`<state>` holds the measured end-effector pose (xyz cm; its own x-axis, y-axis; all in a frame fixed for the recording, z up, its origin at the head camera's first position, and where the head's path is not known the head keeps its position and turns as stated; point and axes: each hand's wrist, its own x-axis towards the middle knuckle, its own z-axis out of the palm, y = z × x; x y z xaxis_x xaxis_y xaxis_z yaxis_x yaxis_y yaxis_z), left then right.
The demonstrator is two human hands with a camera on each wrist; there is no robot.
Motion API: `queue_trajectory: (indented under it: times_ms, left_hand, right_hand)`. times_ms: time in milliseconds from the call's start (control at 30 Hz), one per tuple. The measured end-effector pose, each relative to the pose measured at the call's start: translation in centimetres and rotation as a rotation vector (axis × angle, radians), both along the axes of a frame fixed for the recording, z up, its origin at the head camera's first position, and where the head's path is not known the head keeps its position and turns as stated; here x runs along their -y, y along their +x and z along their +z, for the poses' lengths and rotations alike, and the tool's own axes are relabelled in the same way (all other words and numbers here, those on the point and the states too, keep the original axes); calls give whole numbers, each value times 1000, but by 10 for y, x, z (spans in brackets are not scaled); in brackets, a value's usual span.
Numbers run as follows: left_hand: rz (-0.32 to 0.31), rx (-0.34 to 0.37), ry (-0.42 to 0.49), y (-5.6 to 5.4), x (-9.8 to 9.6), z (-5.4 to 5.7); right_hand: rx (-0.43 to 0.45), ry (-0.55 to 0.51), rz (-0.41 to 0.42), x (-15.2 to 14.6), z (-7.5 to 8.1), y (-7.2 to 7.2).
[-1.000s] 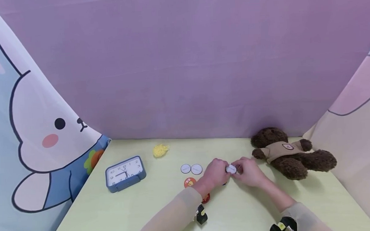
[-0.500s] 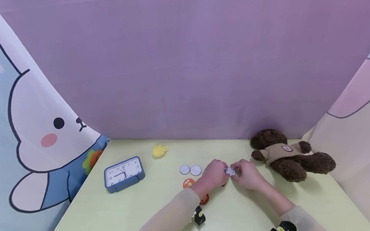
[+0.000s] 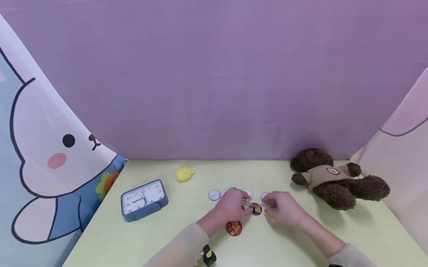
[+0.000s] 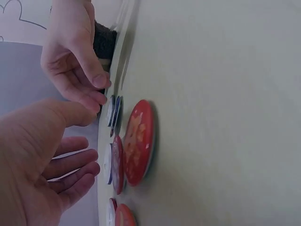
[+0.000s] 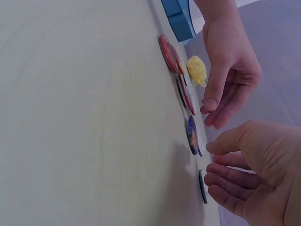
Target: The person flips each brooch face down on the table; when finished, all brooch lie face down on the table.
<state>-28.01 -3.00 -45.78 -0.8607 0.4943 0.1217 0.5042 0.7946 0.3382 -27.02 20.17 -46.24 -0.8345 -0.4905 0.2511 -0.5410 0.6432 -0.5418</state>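
Observation:
My left hand [image 3: 232, 205] hovers low over a row of round badges, its fingers loosely bent around nothing. White-faced badges lie along the far side: a left one [image 3: 214, 194], one [image 3: 248, 194] by the left fingertips and another [image 3: 263, 196] at the right fingertips. My right hand [image 3: 286, 208] has relaxed fingers beside that last one, pinching nothing. Between the hands lies a dark blue patterned badge [image 3: 256, 209]. A glossy red badge [image 4: 139, 142] lies nearer, below the left wrist. The left hand and forearm hide other badges in the head view.
A blue-framed clock [image 3: 144, 200] stands at the left of the table [image 3: 275, 253]. Behind the badges is a small yellow fuzzy item [image 3: 185, 173]. A brown plush bear [image 3: 328, 176] in a tan shirt lies at the right, before a purple backdrop [image 3: 212, 78].
The white-faced badge that both hands held is out of their fingers, and one now lies by the right fingertips. My left hand has moved left and forward-facing badges between the hands show.

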Motion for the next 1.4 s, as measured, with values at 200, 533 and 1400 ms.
queue_trajectory:
  times_ms: [200,533,1400]
  left_hand:
    - [0,30,-32,5,0,-5]
    - [-13,-6,-2,3,-5,-13]
    - [18,-138,123,5,-16,2]
  right_hand:
    - [11,41,-11,9,-2,5]
    - [-12,36,-17,17,-8,5]
    - [126,-174,-164,6,4,-1]
